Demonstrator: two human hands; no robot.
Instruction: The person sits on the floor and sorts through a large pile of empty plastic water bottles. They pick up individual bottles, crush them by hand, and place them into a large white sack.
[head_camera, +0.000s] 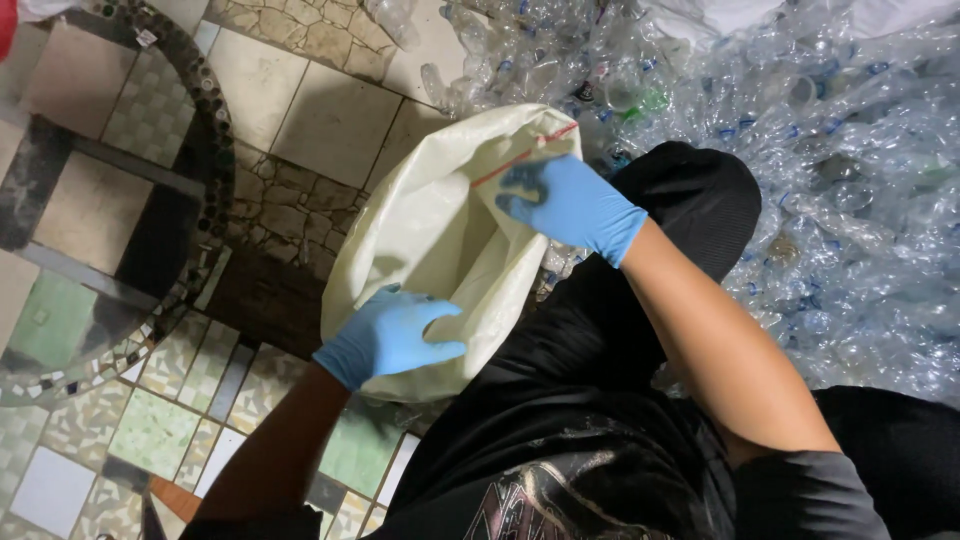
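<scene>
Left hand (390, 335) gloved, fingers curled, right hand (570, 205) gloved, gripping

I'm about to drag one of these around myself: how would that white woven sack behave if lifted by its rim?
The white sack is probably floppy: its mouth stays open only where the left hand and right hand grip the rim, and its walls crease. It likely feels light, since the visible inside looks empty. It would probably sag shut if released.

The light was dim and cool, brightest on the white sack (430, 240) and the bottle heap (850, 150), which glinted with small glare spots. The dark trousers (600, 380) lost detail in shadow (lower right especially). Corners looked soft and slightly stretched.
</scene>
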